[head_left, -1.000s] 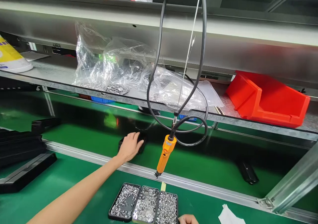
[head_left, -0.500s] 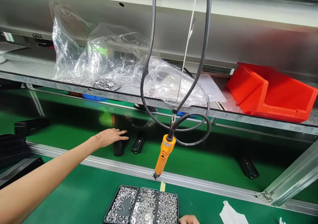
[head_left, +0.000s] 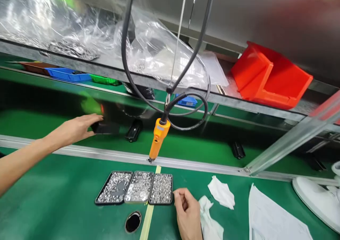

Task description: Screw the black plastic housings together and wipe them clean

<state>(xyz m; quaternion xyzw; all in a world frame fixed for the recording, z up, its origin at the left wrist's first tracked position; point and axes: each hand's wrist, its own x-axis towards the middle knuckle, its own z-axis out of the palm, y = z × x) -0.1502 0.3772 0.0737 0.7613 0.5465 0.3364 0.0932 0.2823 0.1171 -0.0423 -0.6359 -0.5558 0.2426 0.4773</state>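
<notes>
Over the green belt, my left hand [head_left: 78, 128] grips the end of a black part [head_left: 106, 127] between thumb and fingers. My right hand [head_left: 187, 211] rests on the green table with curled fingers, just right of three trays of small metal pieces: a left tray [head_left: 114, 188], a middle tray [head_left: 139, 187] and a right tray [head_left: 161, 189]. Whether anything is between its fingertips is too small to tell. An orange electric screwdriver [head_left: 159, 137] hangs from a cable above the trays. Another black part [head_left: 134, 130] lies on the belt right of my left hand.
A metal rail [head_left: 106, 155] separates table and belt. Plastic bags [head_left: 159, 48] and a red bin [head_left: 268, 78] sit on the shelf above. White cloths [head_left: 221, 193], paper [head_left: 276, 215] and a white stand [head_left: 316, 201] are at right. A black round hole [head_left: 133, 222] lies below the trays.
My left hand has closed on the black part and lifted it off the belt. More of my right hand shows beside the trays. The view has shifted downward and to the right.
</notes>
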